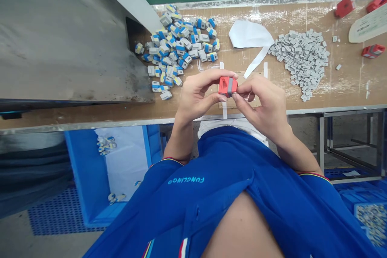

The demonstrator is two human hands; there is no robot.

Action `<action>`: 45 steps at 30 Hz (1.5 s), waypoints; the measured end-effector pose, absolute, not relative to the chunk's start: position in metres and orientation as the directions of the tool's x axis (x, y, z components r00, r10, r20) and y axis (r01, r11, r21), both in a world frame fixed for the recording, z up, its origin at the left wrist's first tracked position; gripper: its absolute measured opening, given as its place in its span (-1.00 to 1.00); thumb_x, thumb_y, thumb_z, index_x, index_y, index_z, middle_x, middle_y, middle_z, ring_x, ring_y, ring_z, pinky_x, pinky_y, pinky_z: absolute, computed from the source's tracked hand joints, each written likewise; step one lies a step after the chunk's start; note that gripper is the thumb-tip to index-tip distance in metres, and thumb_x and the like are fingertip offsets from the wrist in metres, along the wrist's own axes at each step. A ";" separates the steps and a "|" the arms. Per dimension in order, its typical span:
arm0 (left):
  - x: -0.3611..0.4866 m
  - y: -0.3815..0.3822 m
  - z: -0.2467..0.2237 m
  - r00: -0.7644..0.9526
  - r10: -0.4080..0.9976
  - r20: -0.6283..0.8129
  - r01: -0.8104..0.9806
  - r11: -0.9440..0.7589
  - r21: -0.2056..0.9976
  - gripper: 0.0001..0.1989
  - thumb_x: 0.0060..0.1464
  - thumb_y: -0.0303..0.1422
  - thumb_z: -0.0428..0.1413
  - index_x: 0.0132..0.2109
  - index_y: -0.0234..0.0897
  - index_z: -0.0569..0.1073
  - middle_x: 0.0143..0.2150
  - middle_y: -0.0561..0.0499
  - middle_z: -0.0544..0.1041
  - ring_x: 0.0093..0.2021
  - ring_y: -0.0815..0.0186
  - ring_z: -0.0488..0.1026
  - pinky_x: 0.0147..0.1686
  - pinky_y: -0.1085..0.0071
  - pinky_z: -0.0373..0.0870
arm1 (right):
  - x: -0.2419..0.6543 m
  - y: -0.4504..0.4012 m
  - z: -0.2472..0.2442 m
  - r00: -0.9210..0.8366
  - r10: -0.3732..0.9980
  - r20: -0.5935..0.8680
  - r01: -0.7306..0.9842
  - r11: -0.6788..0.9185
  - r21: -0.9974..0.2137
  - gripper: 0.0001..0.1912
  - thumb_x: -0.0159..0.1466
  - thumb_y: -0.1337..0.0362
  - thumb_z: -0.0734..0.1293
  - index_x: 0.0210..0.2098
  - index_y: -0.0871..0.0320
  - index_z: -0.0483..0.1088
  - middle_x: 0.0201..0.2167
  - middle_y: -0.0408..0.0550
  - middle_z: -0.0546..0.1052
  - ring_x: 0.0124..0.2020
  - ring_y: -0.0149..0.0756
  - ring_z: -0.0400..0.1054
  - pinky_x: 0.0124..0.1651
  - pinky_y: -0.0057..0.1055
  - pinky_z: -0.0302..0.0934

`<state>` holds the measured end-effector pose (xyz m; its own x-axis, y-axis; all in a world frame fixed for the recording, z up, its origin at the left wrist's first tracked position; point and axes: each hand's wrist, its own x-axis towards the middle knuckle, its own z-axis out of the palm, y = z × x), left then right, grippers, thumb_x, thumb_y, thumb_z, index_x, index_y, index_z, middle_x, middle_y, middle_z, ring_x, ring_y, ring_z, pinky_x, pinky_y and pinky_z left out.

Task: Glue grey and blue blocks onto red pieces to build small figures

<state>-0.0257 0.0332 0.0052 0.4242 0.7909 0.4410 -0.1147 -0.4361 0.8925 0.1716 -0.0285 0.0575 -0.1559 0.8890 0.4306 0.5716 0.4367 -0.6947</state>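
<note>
A small red block with a grey band [227,86] is held up over the front part of the table. My left hand [197,93] grips its left side between thumb and forefinger. At its right side are the pinched fingertips of my right hand [260,102], with a tiny pale piece just showing between them at the block's lower right corner. Beyond my left hand lies a heap of white, blue and yellow blocks [181,44]. Small grey pieces [302,58] form a pile to the right of my right hand.
White paper [249,34] lies between the piles. More red blocks [344,7] are at the far right, near a pale strip [369,26]. A large metal box [69,40] stands at the left. Below the table's edge is a blue crate [87,177].
</note>
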 end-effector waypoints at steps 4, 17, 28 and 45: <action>-0.027 0.034 0.004 0.429 0.757 0.494 -0.139 -0.485 0.863 -0.54 0.27 0.02 0.33 0.23 0.03 0.64 0.10 0.02 0.74 0.09 0.07 0.73 0.14 0.12 0.73 | 0.173 -0.030 0.058 -0.175 0.871 0.459 0.507 0.480 -0.716 -0.83 0.44 0.39 0.36 -0.28 0.06 0.38 -0.35 -0.14 0.50 -0.32 -0.31 0.38 -0.23 -0.34 0.24; -0.028 0.037 -0.002 0.439 0.784 0.439 -0.108 -0.439 0.892 -0.52 0.19 0.05 0.38 0.19 0.08 0.66 0.07 0.04 0.74 0.08 0.06 0.74 0.11 0.12 0.74 | 0.172 -0.030 0.049 -0.160 0.887 0.432 0.583 0.439 -0.684 -0.83 0.44 0.35 0.37 -0.30 0.05 0.39 -0.36 -0.12 0.52 -0.32 -0.27 0.41 -0.22 -0.31 0.26; -0.022 0.027 -0.016 0.405 0.865 0.296 -0.139 -0.262 0.955 -0.56 0.22 0.03 0.37 0.11 -0.09 0.69 0.00 -0.05 0.75 0.02 0.09 0.73 0.09 0.18 0.70 | 0.168 -0.025 0.032 -0.182 0.911 0.370 0.639 0.395 -0.659 -0.78 0.40 0.37 0.34 -0.38 0.06 0.29 -0.43 -0.17 0.47 -0.45 -0.34 0.31 -0.33 -0.37 0.16; -0.019 -0.005 -0.069 0.401 0.915 -0.038 -0.348 0.190 0.918 -0.32 0.04 0.15 0.45 0.15 -0.14 0.57 0.09 -0.13 0.74 0.01 0.14 0.73 0.01 0.26 0.70 | 0.240 -0.062 -0.038 0.307 0.912 0.273 0.583 0.046 -0.811 -0.55 0.49 -0.15 0.31 -0.13 0.10 0.56 -0.38 -0.06 0.60 -0.44 -0.28 0.47 -0.36 -0.32 0.34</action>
<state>-0.0192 -0.0052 -0.0691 0.4013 0.9152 -0.0378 -0.3476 0.1903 0.9181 0.2401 -0.0616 -0.0378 0.3072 0.9116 0.2730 0.5831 0.0464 -0.8111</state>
